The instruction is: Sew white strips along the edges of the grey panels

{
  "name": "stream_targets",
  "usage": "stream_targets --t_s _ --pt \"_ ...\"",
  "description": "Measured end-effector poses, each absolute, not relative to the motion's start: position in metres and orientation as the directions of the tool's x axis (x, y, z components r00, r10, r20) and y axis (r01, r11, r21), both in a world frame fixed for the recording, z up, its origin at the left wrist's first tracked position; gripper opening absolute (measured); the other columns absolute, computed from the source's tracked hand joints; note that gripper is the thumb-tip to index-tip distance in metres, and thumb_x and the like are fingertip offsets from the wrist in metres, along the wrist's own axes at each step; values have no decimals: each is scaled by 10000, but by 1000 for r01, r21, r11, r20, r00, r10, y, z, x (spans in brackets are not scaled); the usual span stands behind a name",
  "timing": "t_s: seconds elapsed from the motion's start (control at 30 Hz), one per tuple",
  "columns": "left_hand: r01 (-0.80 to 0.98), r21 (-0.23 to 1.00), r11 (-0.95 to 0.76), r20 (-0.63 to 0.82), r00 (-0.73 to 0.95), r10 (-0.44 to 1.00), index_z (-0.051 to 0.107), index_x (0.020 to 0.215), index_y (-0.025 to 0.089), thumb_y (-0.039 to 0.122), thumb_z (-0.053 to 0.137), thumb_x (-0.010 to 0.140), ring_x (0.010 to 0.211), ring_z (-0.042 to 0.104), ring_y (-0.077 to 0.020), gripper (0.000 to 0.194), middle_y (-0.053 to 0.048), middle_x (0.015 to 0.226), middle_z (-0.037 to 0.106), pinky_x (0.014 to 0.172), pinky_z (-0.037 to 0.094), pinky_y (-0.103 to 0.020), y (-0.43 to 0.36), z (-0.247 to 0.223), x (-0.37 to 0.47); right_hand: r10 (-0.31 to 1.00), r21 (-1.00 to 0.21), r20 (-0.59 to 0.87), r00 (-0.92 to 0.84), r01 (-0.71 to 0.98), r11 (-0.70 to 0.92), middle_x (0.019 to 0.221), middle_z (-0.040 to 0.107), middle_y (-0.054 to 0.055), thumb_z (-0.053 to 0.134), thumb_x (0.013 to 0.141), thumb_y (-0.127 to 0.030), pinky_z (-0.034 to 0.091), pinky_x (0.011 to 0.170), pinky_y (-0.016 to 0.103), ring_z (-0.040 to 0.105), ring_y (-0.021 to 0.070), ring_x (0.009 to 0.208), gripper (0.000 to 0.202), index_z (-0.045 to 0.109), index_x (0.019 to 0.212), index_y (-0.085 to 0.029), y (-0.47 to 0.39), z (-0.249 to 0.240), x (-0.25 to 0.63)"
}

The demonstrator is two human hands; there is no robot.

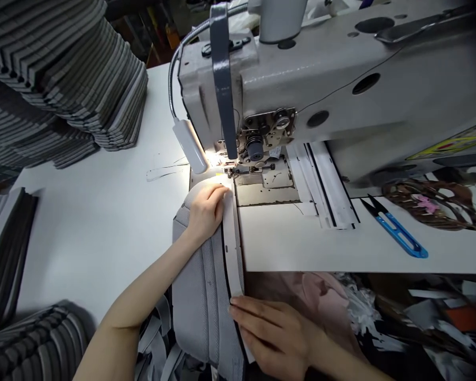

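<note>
A grey padded fabric panel (192, 301) lies partly on the sewing table and hangs over its front edge. Along its right side runs a pale strip (232, 259) with a dark border. My left hand (207, 211) is closed on the panel's upper end, thumb and fingers pinching the strip's edge just in front of the needle. Lower down, my right hand (275, 330) grips the strip and panel edge, fingers together and thumb hidden beneath. The sewing machine (257, 148) stands over the panel's top end, its small lamp (191, 145) lighting the needle area.
Tall stacks of grey fabric pieces (83, 79) stand at the back left, with more piles (8, 254) along the left. Right of the machine bed lie white strips (321, 185), blue thread snips (399, 227) and a brown hair clip (432, 198). Scraps (432, 328) lie below the table edge.
</note>
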State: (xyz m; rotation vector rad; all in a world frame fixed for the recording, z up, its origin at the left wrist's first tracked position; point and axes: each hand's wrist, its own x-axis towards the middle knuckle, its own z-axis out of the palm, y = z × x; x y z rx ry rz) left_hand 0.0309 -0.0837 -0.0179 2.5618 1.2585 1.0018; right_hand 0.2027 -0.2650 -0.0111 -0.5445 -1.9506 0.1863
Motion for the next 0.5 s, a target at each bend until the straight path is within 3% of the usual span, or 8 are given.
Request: stream_targets --t_s 0.2,0.43,0.5 --pt "603 369 -707 503 510 697 668 1124 182 112 490 906 1068 660 -232 290 -82 1156 727 953 558 -437 -85 -19 32 523 -445 661 -538 279 851 1013 784 96 550 852 -65 586 991 366 742 221 999 193 711 836 -171 -268 -12 207" --pt "653 331 -682 470 513 718 669 1157 191 160 501 941 1060 639 -232 276 -82 1180 726 948 550 -434 -86 -18 36 606 -548 632 -483 274 790 1017 777 74 516 890 -77 588 1001 353 715 200 1032 195 691 931 -153 -269 -10 212" --pt "666 312 -678 462 517 720 672 1137 189 156 485 946 1037 636 -231 270 -75 1183 728 926 547 -426 -86 -18 37 708 -611 562 -427 363 704 930 761 53 536 879 -82 624 874 333 713 186 914 163 660 904 -184 -271 -10 211"
